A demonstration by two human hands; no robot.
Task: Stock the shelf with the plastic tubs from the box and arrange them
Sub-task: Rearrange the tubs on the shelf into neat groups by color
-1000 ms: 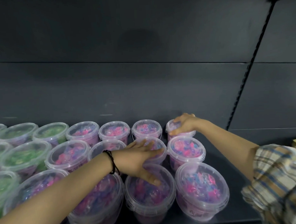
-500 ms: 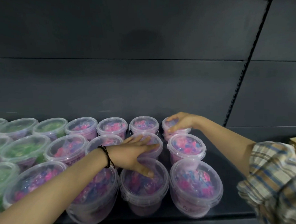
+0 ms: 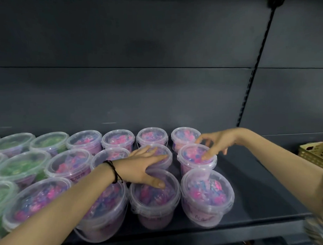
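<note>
Clear lidded plastic tubs stand in rows on the dark shelf (image 3: 254, 185); pink-and-blue ones fill the middle and right. My left hand (image 3: 140, 166) lies flat, fingers straight, across the lid of a middle-row tub (image 3: 162, 152), its thumb resting on the front tub (image 3: 154, 197). My right hand (image 3: 217, 142) hovers with loosely bent fingers, its fingertips touching the lid of the rightmost middle-row tub (image 3: 192, 158). Just behind it stands the back-right tub (image 3: 184, 137), uncovered. The box is out of view.
Green-filled tubs (image 3: 21, 167) occupy the left end of the shelf. A beige perforated basket (image 3: 317, 153) sits at the far right. A slotted black upright (image 3: 251, 86) runs up the dark back panel. Bare shelf lies to the right of the tubs.
My right hand has come off the back-right tub and drawn toward me onto the middle-row tub's lid. My left hand has stayed on its two tubs.
</note>
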